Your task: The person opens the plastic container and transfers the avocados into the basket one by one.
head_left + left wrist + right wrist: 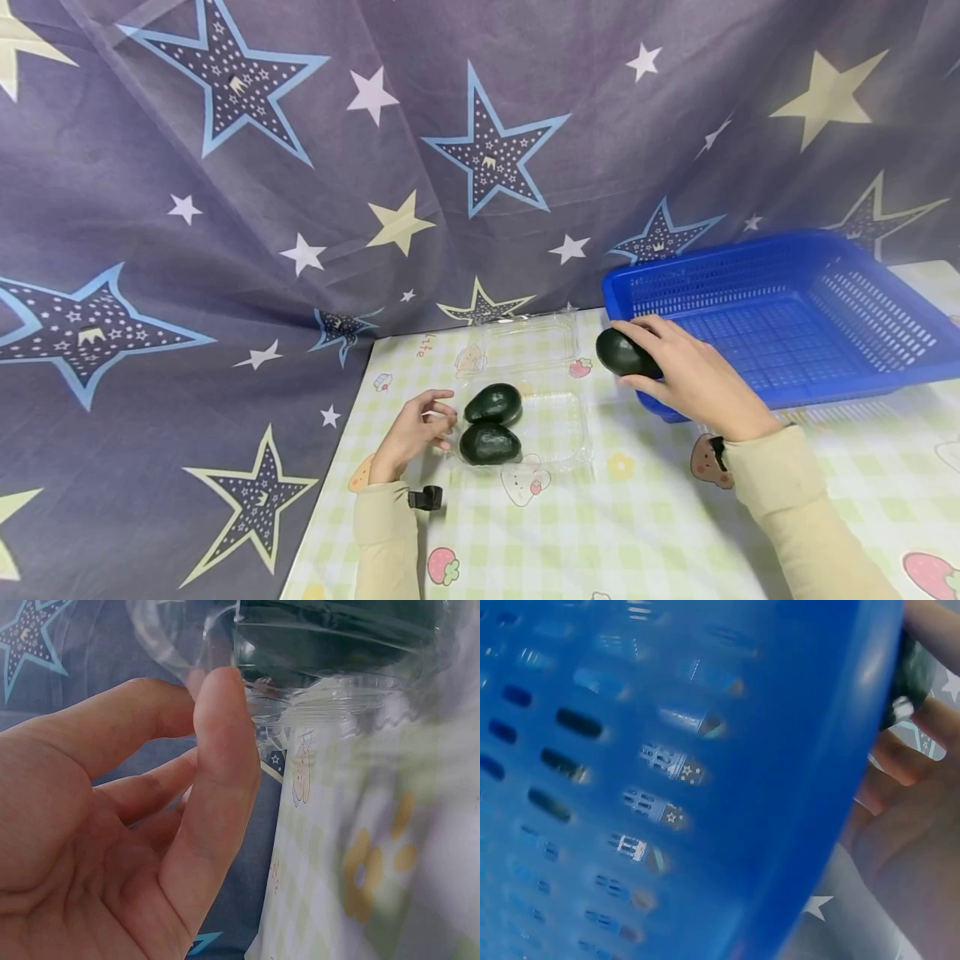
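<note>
My right hand (686,379) grips a dark green avocado (624,353) beside the left rim of the blue basket (757,392). In the right wrist view the basket's slotted wall (780,750) hides much of the avocado (911,675), with my fingers round it. Two more avocados, a rear one (492,404) and a front one (490,444), lie in the left half of a clear plastic clamshell box (558,429). My left hand (416,429), fingers loosely bent, is at the box's left side; in the left wrist view its fingertips overlap the clear wall (322,705).
The box's clear lid (528,342) is folded back toward the curtain. A dark curtain with stars (405,275) hangs right behind the table. Beneath everything lies a green checked tablecloth (540,542). The large basket takes up the table's right rear.
</note>
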Action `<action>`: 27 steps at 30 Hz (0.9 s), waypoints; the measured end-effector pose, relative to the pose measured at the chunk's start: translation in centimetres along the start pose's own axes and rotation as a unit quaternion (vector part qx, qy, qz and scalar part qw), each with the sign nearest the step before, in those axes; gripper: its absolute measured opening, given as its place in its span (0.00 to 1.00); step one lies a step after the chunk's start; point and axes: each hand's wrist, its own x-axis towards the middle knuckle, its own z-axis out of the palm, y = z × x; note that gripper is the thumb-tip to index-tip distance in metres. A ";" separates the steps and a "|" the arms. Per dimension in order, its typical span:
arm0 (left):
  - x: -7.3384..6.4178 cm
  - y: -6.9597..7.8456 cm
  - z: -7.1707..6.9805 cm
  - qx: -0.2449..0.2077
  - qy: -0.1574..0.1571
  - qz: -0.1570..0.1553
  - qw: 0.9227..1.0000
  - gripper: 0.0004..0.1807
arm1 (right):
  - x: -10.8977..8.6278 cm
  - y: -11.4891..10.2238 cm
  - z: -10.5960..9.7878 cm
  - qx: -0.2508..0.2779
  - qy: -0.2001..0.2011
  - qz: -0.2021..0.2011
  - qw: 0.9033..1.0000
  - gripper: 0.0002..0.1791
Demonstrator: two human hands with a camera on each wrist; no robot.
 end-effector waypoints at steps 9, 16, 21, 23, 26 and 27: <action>0.1 -0.1 0.0 0.001 0.002 -0.002 1.000 0.28 | -0.4 0.8 -0.6 -0.001 0.005 0.025 1.000 0.39; 0.2 -0.1 0.0 0.001 0.001 -0.002 1.000 0.28 | -0.8 1.5 -1.1 -0.002 -0.008 0.051 0.999 0.38; 0.2 0.1 -0.1 0.004 0.000 -0.002 1.000 0.28 | -1.0 2.0 -1.7 -0.007 -0.026 0.068 0.997 0.39; 0.1 0.1 -0.1 0.004 0.000 -0.003 1.000 0.28 | -1.0 2.1 -1.9 -0.009 -0.034 0.074 0.997 0.39; 0.1 0.0 -0.1 0.004 -0.001 -0.004 1.000 0.28 | -1.1 2.3 -2.1 -0.015 -0.047 0.082 0.995 0.39; 0.1 0.0 0.0 0.004 -0.002 -0.003 1.000 0.28 | -1.1 2.4 -2.1 -0.018 -0.051 0.084 0.995 0.39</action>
